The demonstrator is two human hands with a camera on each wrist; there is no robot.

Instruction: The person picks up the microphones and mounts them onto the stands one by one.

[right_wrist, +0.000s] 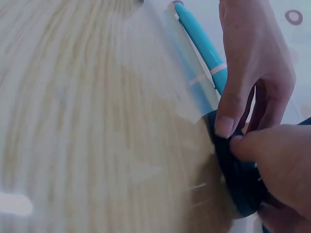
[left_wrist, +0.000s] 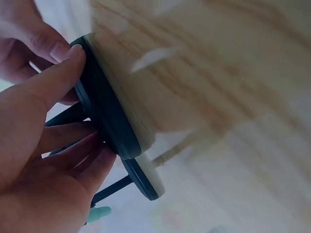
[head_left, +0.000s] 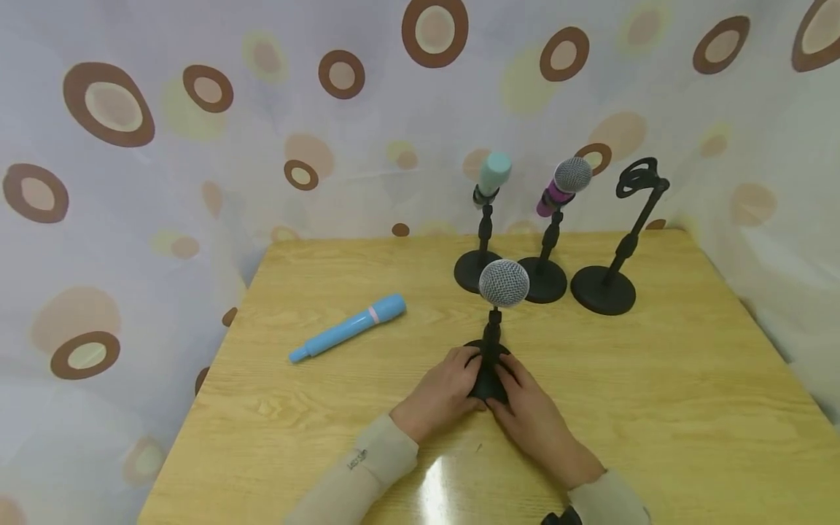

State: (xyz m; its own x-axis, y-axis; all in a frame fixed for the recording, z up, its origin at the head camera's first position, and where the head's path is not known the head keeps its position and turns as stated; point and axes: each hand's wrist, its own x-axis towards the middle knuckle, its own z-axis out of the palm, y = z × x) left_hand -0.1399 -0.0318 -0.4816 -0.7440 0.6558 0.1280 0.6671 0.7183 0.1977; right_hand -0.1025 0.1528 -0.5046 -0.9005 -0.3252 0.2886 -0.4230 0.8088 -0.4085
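Observation:
A microphone with a silver mesh head (head_left: 504,283) sits on a black desk stand (head_left: 488,383) near the middle of the table. My left hand (head_left: 449,390) grips the left side of the stand's round base, its thumb on the near rim in the left wrist view. From the other side my right hand (head_left: 534,423) holds the same base, and both thumbs nearly meet at the front. The base (left_wrist: 109,107) stands on the tabletop. Most of the microphone's body is hidden behind its head in the head view.
A blue microphone (head_left: 348,328) lies on the table at left. Behind the hands stand a mint-green microphone (head_left: 494,173) and a purple microphone (head_left: 556,193) on black stands, and a black stand (head_left: 604,289) with a bare clip. A patterned cloth (head_left: 367,146) hangs behind.

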